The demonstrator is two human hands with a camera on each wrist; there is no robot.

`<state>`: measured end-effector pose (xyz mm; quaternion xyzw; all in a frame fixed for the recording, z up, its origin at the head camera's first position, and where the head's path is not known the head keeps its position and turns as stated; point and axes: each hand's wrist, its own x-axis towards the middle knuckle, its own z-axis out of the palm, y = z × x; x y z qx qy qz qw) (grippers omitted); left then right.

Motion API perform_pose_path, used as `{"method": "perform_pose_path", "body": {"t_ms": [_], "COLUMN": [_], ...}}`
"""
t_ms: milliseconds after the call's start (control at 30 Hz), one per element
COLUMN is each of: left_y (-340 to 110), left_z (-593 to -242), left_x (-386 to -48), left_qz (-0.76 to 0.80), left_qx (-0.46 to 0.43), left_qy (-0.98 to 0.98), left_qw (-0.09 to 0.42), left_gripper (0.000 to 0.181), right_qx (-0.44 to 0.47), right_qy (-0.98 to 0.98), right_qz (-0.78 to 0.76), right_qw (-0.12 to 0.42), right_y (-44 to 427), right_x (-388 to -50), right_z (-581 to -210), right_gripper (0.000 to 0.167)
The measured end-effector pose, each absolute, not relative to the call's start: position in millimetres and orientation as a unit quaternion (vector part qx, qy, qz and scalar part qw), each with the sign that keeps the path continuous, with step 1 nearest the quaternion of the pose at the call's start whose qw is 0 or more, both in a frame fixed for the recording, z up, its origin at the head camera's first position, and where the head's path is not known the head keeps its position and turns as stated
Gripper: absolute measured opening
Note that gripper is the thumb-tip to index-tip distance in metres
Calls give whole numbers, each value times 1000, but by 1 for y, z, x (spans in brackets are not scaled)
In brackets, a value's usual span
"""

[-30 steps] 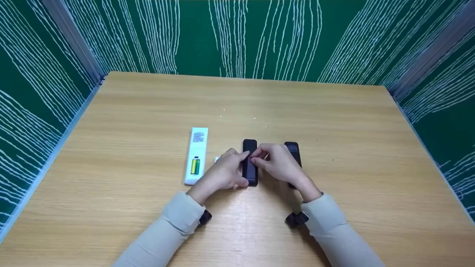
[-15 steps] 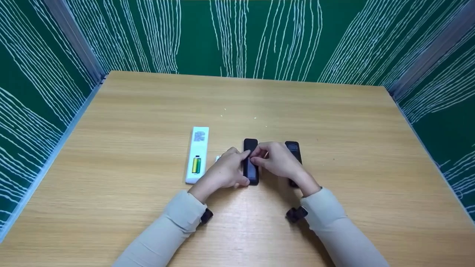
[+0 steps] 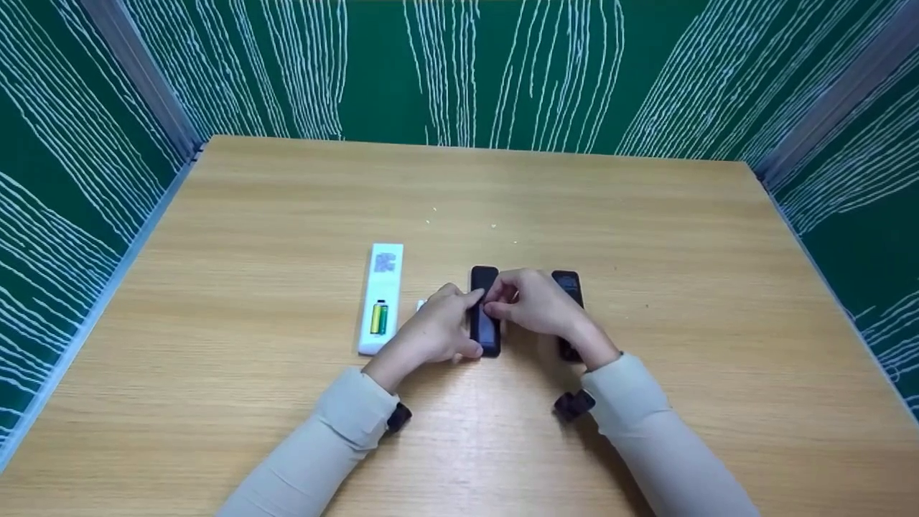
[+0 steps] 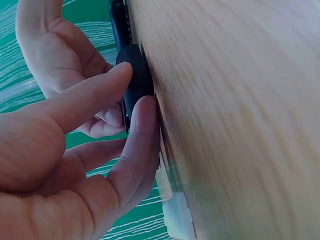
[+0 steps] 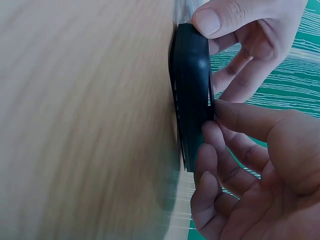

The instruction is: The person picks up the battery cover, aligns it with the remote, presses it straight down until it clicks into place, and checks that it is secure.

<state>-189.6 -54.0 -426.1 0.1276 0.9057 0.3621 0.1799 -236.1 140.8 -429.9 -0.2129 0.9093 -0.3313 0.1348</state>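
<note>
A black remote (image 3: 485, 276) lies lengthwise on the table. On its left side my left hand (image 3: 438, 327) grips it, thumb at the near end and a finger farther up. My right hand (image 3: 535, 305) pinches with thumb and forefinger at the remote's right side. In the right wrist view, a thin black cover (image 5: 211, 92) stands slightly apart from the face of the remote (image 5: 192, 75), its edge between the fingertips of my right hand (image 5: 270, 165). The left wrist view shows the left hand (image 4: 75, 165) holding the remote's end (image 4: 141, 75).
Left of the hands lies a white remote (image 3: 383, 283) with yellow and green batteries (image 3: 379, 319) in its bay. A second black remote (image 3: 567, 283) is partly under the right forearm. A small white piece (image 3: 420, 305) shows beside the left hand. White crumbs dot the table (image 3: 459, 179).
Both hands keep their places at the black remote. The right hand's back and wrist have risen slightly away from the near edge; the rest looks almost the same.
</note>
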Motion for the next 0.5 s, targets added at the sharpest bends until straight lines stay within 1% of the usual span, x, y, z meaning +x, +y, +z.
{"method": "perform_pose_path", "body": {"t_ms": [233, 500], "left_y": [-54, -55], "left_z": [-426, -427], "left_x": [-190, -190], "left_qz": [363, 354], "left_qx": [134, 143], "left_qy": [905, 909], "left_qw": [176, 169], "left_gripper": [100, 97], "right_qx": [-217, -223], "right_qy": [909, 911], "right_qz": [-324, -312], "right_qw": [147, 154], "right_y": [141, 142], "right_x": [-240, -244], "right_z": [-427, -425], "right_gripper": [6, 10]}}
